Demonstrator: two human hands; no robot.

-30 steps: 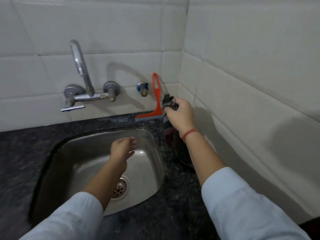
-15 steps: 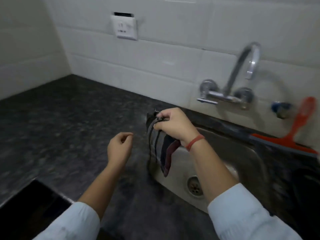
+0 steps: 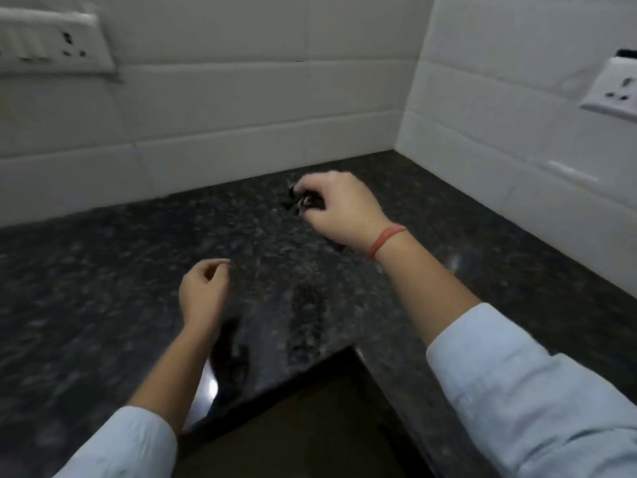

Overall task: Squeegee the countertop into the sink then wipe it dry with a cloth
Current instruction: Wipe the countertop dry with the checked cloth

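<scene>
My right hand (image 3: 341, 208) grips a dark striped cloth (image 3: 301, 201), most of it hidden under the palm; a reddish edge of it shows below the wrist. The hand hovers low over the dark speckled countertop (image 3: 138, 270) near the inner corner of the tiled walls. My left hand (image 3: 203, 291) floats above the counter to the left, fingers loosely curled, holding nothing. The sink and the squeegee are out of view. The image is blurred by motion.
White tiled walls (image 3: 241, 98) meet in a corner behind the counter. One switch plate (image 3: 51, 43) is on the left wall, another socket plate (image 3: 617, 88) on the right wall. The counter's inner edge (image 3: 310, 367) drops to dark floor in front.
My view has swung left from the sink to the counter's corner. My right hand carried the cloth from beside the squeegee, across the sink, to this corner; the left hand followed.
</scene>
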